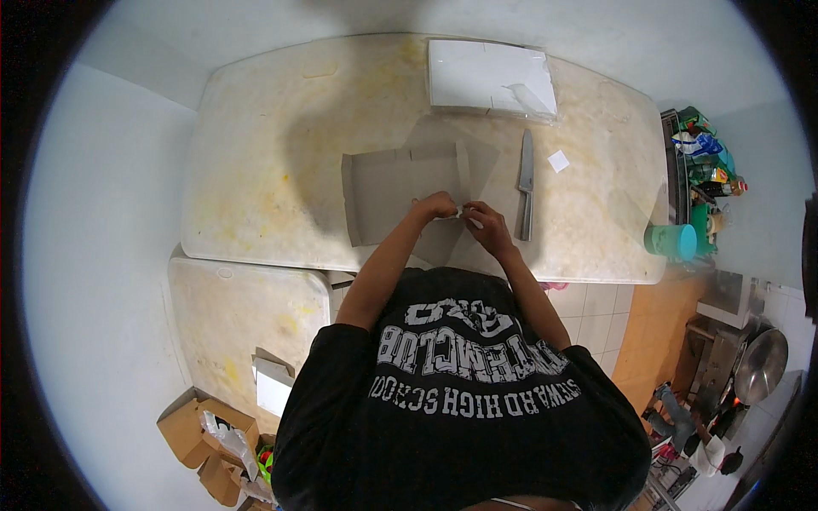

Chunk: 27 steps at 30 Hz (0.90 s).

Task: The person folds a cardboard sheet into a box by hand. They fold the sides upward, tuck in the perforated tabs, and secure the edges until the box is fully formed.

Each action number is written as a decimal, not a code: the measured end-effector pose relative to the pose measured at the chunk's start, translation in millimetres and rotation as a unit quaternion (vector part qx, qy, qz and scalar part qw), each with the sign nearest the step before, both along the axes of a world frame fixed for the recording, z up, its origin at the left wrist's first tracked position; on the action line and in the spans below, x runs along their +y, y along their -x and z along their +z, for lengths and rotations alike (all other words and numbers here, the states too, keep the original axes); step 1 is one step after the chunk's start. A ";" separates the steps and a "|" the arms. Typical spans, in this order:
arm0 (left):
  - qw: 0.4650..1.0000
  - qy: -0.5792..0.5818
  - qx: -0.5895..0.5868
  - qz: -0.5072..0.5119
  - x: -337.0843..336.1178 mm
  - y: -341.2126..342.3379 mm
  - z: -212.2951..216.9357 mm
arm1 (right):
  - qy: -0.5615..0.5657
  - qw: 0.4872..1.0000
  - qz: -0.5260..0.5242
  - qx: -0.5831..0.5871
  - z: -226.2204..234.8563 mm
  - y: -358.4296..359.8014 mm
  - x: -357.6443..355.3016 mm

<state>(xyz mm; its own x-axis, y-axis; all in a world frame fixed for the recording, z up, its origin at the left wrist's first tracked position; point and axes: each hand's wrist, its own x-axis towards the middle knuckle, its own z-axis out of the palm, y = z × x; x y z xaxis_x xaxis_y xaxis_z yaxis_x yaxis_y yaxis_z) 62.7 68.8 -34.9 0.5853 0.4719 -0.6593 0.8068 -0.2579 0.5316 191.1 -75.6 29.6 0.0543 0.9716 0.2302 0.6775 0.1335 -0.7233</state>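
As a person in a black printed T-shirt leans over a pale, stained table (256, 157), both hands meet at the near right corner of a shallow grey-brown cardboard box (392, 187), seen from the head camera. The box lies open on the tabletop straight ahead of the wearer, its inner face up and its low left, far and right walls raised around a broad flat base. The left hand (439, 204) curls over the near side by the corner, while the right hand (487, 226), thumb and fingers drawn close together, works just beside it at a small whitish bit (460, 212) that is too small to identify. Whether either set of fingertips is clamped on the board cannot be told at this size. Judged by its thin walls, the box looks light and dry, unlikely to slip, stiff along its creases but easy to bend or tear at the corners. A pinch on a wall near a corner, with a flat palm steadying the base, seems the soundest hold; a hard squeeze mid-wall would probably buckle it. Right of the hands lies a long kitchen knife (526, 183), near a small white square (558, 161), and beyond rests a stack of white sheets (486, 77) with clear plastic.
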 end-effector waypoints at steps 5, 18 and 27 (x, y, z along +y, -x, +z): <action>1.000 -0.007 0.006 0.002 -1.5 -5.3 2.3 | 0.000 1.000 -0.007 -0.002 -4.8 -4.3 -1.2; 1.000 0.001 -0.019 0.001 -0.8 5.2 20.6 | 0.000 1.000 -0.008 0.006 -5.6 -2.4 -1.7; 0.995 -0.072 -0.076 -0.003 -28.9 29.7 42.7 | -0.004 1.000 -0.013 0.005 -5.5 -3.1 -3.1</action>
<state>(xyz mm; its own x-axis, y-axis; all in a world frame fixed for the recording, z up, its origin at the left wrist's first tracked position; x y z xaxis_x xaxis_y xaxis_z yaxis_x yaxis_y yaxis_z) 33.0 39.9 7.8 0.6756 0.5515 -0.4893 0.7185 -0.3440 0.6044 194.1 -78.7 24.0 0.0822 0.9679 0.2374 0.6731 0.1217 -0.7295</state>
